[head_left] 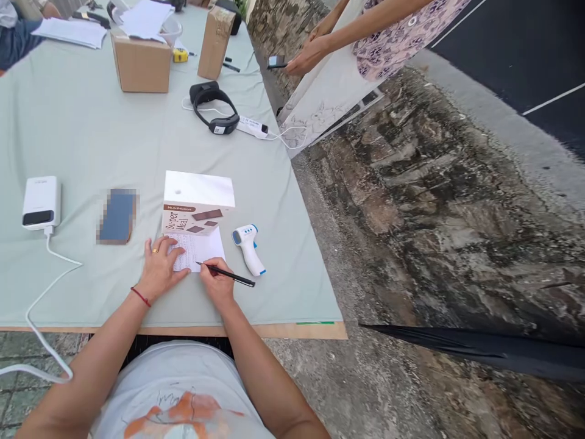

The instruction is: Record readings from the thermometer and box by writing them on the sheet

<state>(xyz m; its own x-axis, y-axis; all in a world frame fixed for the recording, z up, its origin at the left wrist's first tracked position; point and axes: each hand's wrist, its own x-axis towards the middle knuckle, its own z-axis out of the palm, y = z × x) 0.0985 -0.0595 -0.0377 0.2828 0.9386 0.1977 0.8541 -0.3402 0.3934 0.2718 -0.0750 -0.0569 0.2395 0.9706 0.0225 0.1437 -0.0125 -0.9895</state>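
My left hand (159, 268) lies flat on a small sheet of paper (201, 247), holding it down on the pale green tablecloth (82, 140). My right hand (217, 281) grips a black pen (227, 275) with its tip on the lower edge of the paper. Just behind the paper stands a white box with a brown printed front (197, 201). A white and blue infrared thermometer (248, 245) lies to the right of the paper, close to my right hand.
A white power bank (41, 202) with a trailing cable lies at left, next to a blue phone (117, 216). Farther back are black headphones (212, 107) and two cardboard boxes (141, 61). Another person's hands (311, 52) hold a phone beyond the table's right edge (315, 256).
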